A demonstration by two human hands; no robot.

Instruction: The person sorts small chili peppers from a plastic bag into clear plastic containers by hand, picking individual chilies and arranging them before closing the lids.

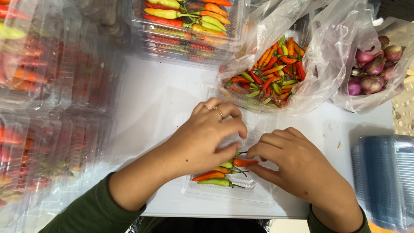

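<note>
A clear plastic tray (254, 190) lies on the white table in front of me, holding several small chili peppers (222, 172) in red, orange and green. My left hand (202, 140), with rings on two fingers, rests over the tray's left side, fingers curled on the peppers. My right hand (293, 162) pinches the tip of an orange-red chili (243, 162) at the tray's middle. Both wrists end in dark green sleeves.
A clear plastic bag of loose mixed chilies (271, 71) sits behind the tray. A bag of purple shallots (373, 69) lies at the far right. Stacked filled clear trays (185, 26) stand at the back and along the left (39, 108). Empty stacked trays (384, 181) are at right.
</note>
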